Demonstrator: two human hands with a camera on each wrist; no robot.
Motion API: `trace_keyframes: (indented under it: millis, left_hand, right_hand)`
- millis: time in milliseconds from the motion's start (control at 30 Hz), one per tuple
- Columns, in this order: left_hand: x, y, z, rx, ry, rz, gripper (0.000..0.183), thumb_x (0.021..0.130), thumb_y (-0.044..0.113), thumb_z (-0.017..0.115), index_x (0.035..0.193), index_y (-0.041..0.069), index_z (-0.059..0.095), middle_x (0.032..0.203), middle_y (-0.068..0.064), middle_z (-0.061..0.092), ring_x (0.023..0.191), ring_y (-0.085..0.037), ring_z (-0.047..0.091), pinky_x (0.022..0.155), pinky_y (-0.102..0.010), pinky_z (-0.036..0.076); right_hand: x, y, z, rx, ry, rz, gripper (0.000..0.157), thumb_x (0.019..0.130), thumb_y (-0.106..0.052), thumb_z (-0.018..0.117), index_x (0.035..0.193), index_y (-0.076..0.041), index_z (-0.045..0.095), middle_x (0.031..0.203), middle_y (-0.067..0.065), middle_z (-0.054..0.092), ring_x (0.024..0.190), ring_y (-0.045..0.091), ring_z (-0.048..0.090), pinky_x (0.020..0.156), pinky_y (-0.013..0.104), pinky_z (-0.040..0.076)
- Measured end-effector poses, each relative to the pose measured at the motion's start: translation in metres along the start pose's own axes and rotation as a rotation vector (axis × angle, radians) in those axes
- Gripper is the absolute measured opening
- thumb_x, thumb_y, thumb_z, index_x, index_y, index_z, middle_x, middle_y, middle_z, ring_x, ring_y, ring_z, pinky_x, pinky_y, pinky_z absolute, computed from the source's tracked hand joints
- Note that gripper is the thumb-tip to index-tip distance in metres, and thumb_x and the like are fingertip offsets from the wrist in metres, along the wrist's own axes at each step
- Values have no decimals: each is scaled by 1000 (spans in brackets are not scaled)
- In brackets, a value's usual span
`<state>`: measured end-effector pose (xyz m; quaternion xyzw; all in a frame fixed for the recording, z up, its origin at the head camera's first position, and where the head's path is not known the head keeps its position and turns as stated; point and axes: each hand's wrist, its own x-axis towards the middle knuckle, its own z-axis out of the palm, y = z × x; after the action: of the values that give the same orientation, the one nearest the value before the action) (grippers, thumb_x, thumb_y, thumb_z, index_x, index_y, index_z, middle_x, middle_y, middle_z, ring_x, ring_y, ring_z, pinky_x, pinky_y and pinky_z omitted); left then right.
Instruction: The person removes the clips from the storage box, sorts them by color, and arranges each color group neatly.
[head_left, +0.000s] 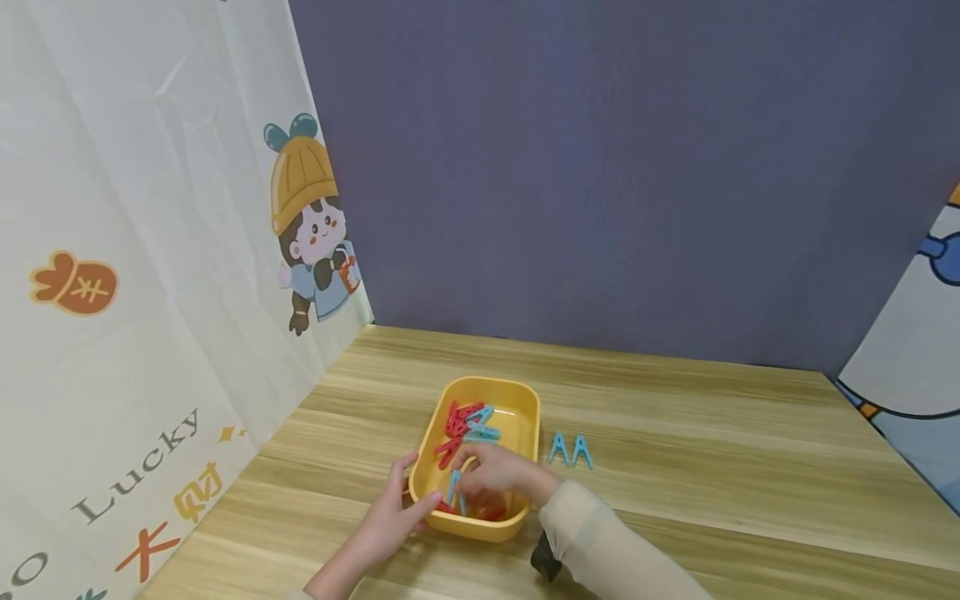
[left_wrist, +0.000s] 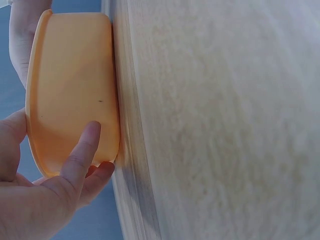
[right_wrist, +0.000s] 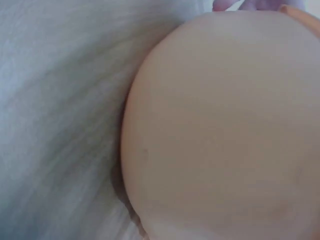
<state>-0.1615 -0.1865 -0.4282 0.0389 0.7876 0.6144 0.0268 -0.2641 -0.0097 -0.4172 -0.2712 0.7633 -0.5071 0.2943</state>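
Observation:
A yellow plastic basin [head_left: 528, 400] holds red clothespins [head_left: 448, 450] and blue clothespins [head_left: 482, 433]. At its near left corner my left hand [head_left: 390, 517] grips the rim, thumb on top and fingers against the outer wall [left_wrist: 75, 75]. My right hand [head_left: 491, 469] reaches over the right rim into the basin. Its curled fingers pinch a blue clothespin [head_left: 453, 482] near the front, the contact partly hidden. Close by the right wrist view, the basin's side [right_wrist: 220, 125] fills most of the picture.
Two blue clothespins [head_left: 570, 450] lie side by side on the wooden table [head_left: 712, 467], right of the basin. A small black object [head_left: 545, 558] shows by the right sleeve. A dark blue panel [head_left: 562, 167] stands behind, and a printed white sheet [head_left: 150, 250] hangs at left.

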Motion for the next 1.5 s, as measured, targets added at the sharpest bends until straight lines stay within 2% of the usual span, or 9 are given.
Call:
trace_keyframes:
  millis: [233,467,733,1133,1500]
  left_hand:
    - [0,0,0,1,11,12,73,91,24,59,141,1,12,125,-35,41,89,-25,58,65,-37,53]
    - [0,0,1,3,9,23,71,91,23,59,141,1,13,124,-35,41,95,-30,58,65,-37,53]
    - [0,1,1,4,11,8,71,92,22,59,141,1,12,122,-33,43,92,-29,58,65,-38,53]
    - [-1,4,2,8,13,7,75,91,25,60,142,-1,11,124,-36,41,88,-26,59,65,-37,53]
    - [0,3,2,10,28,2,74,90,24,61,141,0,13,123,-35,42,89,-27,58,65,-37,53]
  right_hand:
    - [-2,-4,-7,64,35,-30,20,81,0,64,97,0,53,74,8,61,59,19,60,56,37,55]
    - [-7,-10,-14,122,53,-25,22,84,-1,60,103,5,51,81,11,60,65,23,62,60,41,55]
    - [-12,-12,-20,154,58,-40,29,85,-4,63,108,7,49,82,12,59,63,21,62,61,43,55]
    - [-22,-15,-31,177,58,-79,23,86,-5,63,105,2,52,83,13,59,70,25,63,65,45,54]
    - [-31,-15,-42,194,75,-94,29,89,-6,60,111,6,47,84,13,57,70,26,62,68,49,53]
